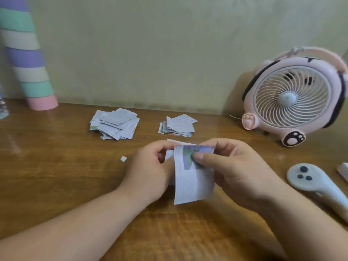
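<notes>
Both hands were on the paper (pixel 194 181), low at the centre of the table (pixel 56 166). The left hand (pixel 150 170) pinched its upper left edge, fingers curled in. The right hand (pixel 235 170) gripped the top right, thumb pressed flat across the printed picture. The paper hung between them, curling, print side up; whether its lower edge touched the wood, I could not tell.

At 11 o'clock from the hands lay the big pile (pixel 114 123) of cut pieces, and at 12 o'clock the small pile (pixel 178 126), the 2 well apart. 1 tiny scrap (pixel 123 159) sat at 9 o'clock, just beside the left hand.

At 2 o'clock the pink fan (pixel 293 97) stood by the wall, grille facing the camera. At 3 o'clock a white controller (pixel 310 179) lay flat, near the right wrist. Far off at 10 o'clock, a striped tube (pixel 26 59) stood tilted against the wall.
</notes>
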Demonstrator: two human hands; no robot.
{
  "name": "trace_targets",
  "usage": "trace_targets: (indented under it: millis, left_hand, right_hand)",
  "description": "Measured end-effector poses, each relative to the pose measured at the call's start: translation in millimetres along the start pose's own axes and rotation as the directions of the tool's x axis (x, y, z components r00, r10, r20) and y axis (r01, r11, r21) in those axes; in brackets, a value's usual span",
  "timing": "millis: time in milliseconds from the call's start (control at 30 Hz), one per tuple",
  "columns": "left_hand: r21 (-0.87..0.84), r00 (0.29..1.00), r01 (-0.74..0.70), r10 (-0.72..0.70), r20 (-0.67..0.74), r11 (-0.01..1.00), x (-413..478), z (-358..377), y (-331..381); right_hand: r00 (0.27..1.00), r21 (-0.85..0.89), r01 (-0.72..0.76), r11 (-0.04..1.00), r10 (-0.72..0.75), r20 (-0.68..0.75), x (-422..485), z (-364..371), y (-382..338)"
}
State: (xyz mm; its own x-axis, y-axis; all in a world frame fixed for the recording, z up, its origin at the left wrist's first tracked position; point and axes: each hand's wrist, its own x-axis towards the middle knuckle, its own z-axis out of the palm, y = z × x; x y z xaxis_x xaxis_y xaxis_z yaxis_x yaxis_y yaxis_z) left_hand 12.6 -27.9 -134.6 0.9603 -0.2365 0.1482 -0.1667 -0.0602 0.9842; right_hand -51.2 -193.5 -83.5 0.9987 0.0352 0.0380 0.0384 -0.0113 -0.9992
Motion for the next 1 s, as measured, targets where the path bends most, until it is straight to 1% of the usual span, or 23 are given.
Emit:
trace_targets:
  millis: [100, 167, 200, 367, 467, 600, 700, 767, 867, 933, 1000]
  left_hand:
    - [-0.003, 1.0, 0.011, -0.011, -0.02, 1.0, 4, -1, -4]
    - [-0.011, 1.0, -0.011, 0.01, -0.028, 1.0, 6, -2, -5]
    - [-0.028, 1.0, -0.02, 0.019, -0.024, 0.999, 7, -2, -5]
    - [-0.095, 0.999, -0.023, 0.026, 0.027, 0.995, 7, 0, -1]
    - [-0.107, 0.997, 0.011, -0.003, 0.074, 0.994, 5, 1, 0]
    - [-0.06, 0.996, 0.004, 0.001, 0.093, 0.998, 3, 2, 1]
    - [-0.059, 0.997, -0.001, 0.005, 0.08, 0.998, 3, 2, 2]
    - [-0.087, 0.998, 0.009, -0.004, 0.063, 0.996, 3, 3, 2]
    - [-0.134, 0.998, 0.032, -0.026, 0.05, 0.99, 1, 8, 2]
    - [-0.152, 0.998, 0.037, -0.028, 0.062, 0.988, -2, 10, 3]
    - [-0.154, 0.997, 0.033, -0.021, 0.077, 0.988, -5, 11, 3]
  right_hand:
    - [0.999, 0.0, -0.031, 1.0, 0.031, -0.041, -2, 7, 14]
    - [0.997, -0.044, -0.061, 0.997, 0.059, -0.049, -1, 8, 23]
    - [0.997, -0.08, -0.056, 0.995, 0.051, -0.066, 0, 9, 26]
    - [0.971, -0.323, 0.082, 0.943, -0.148, -0.186, -3, 14, 30]
    - [0.963, -0.39, 0.081, 0.917, -0.172, -0.205, 1, 7, 32]
    - [0.966, -0.354, 0.05, 0.934, -0.135, -0.221, 4, 3, 30]
    - [0.979, -0.204, -0.01, 0.979, -0.032, -0.202, 4, 1, 30]
    - [0.979, -0.116, -0.059, 0.991, 0.035, -0.201, 4, 2, 32]
    - [0.97, -0.144, -0.082, 0.986, 0.046, -0.24, 6, 3, 36]
    - [0.967, -0.166, -0.065, 0.984, 0.022, -0.254, 4, 4, 34]
    - [0.969, -0.153, -0.05, 0.987, 0.01, -0.248, 2, 4, 31]
